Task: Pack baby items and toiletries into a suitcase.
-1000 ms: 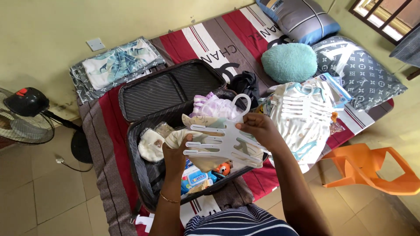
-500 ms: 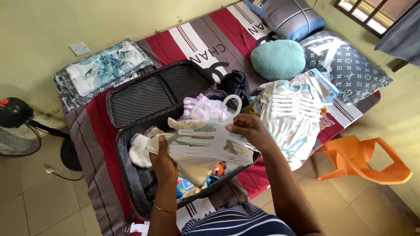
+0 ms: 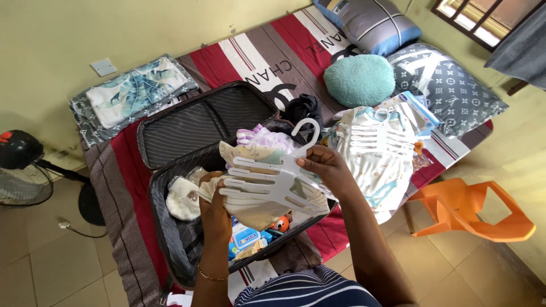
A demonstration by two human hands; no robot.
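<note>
Hanger set (image 3: 267, 182) lifted slightly since earlier; left hand (image 3: 213, 204) grips its left end, right hand (image 3: 324, 167) pinches near hook, over open suitcase (image 3: 170, 239); packing step, next lowering calls for level hold.

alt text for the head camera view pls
Two hands, left hand and right hand, hold a white multi-tier hanger with cream baby clothes over an open black suitcase on a striped bed. Pillows and another hanger set lie beyond.

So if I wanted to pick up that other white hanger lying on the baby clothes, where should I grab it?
Probably the hook of the white hanger, from above. It curls up clear of the cream baby clothes, while the flat slotted bars lie pressed against the fabric.
</note>
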